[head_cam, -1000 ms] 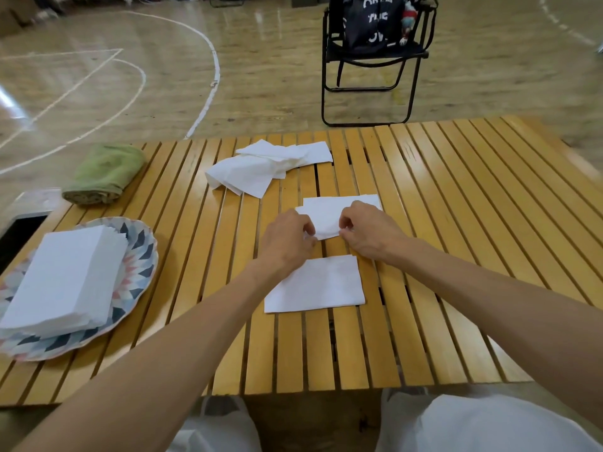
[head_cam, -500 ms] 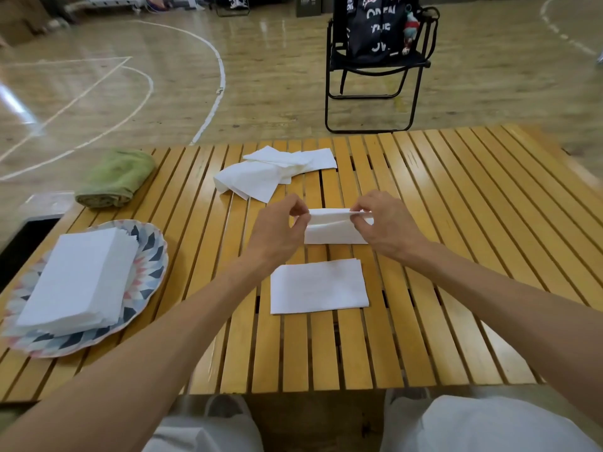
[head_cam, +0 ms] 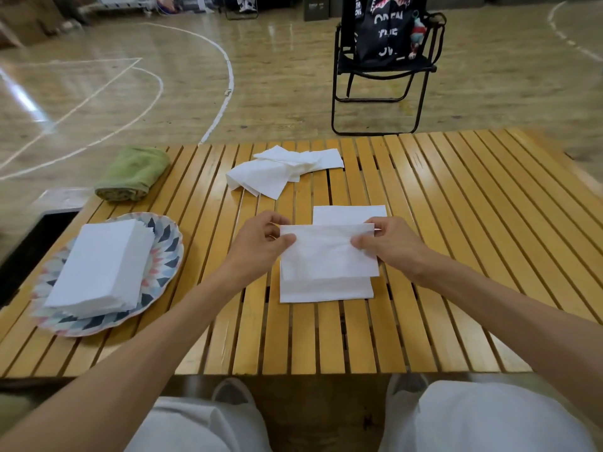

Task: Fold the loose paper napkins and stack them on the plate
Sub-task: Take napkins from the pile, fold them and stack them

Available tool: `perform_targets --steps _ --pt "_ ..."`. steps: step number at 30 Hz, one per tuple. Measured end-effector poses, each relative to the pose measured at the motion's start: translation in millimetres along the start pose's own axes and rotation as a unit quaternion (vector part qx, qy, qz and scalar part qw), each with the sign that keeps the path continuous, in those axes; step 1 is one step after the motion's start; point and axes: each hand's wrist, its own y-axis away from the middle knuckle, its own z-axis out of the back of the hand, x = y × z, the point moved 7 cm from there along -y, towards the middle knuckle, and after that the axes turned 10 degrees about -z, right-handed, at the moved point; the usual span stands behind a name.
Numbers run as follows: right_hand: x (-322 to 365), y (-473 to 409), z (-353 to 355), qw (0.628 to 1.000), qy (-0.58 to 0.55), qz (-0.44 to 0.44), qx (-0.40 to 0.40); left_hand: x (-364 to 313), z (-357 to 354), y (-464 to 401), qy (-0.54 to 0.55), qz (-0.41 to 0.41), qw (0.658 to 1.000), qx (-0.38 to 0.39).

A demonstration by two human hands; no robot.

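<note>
Left hand: the left hand (head_cam: 261,243) pinches the left edge of a folded napkin (head_cam: 326,252) between thumb and curled fingers, at the centre of the frame.
Right hand: the right hand (head_cam: 388,244) pinches the same napkin's right edge, thumb on top.
Held napkin: lifted just above the counter (head_cam: 456,239), its lower edge overlapping a second folded napkin (head_cam: 326,290) lying flat below it.
Another sheet: a flat napkin (head_cam: 349,214) lies just behind the hands.
Done: a tall stack of folded napkins (head_cam: 101,265) sits on the patterned plate (head_cam: 169,252) at left of the frame.
Left: a loose pile of unfolded napkins (head_cam: 280,171) waits at upper centre; by my judgement the task is well past halfway, with the centre napkins not yet on the plate.
Other: a rolled green towel (head_cam: 133,172) lies at upper left.
</note>
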Motion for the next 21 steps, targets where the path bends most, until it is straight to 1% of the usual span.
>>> perform_targets --steps 2,5,11,17,21 --pt "-9 0 -3 1.000 0.016 -0.017 0.010 10 -1 4 -0.024 0.017 0.999 0.013" --pt "-21 -2 -8 0.995 0.092 -0.039 0.011 22 -6 8 -0.072 0.034 0.996 0.036" --pt "-24 -8 -13 0.975 0.215 -0.037 -0.031 32 -19 8 -0.158 0.042 0.985 0.058" --pt "-22 -10 -16 0.961 0.270 -0.026 -0.061 32 -27 8 -0.188 0.033 0.979 0.075" --pt "-23 -12 -17 0.949 0.309 -0.022 -0.060 30 -30 8 -0.251 0.013 0.963 0.099"
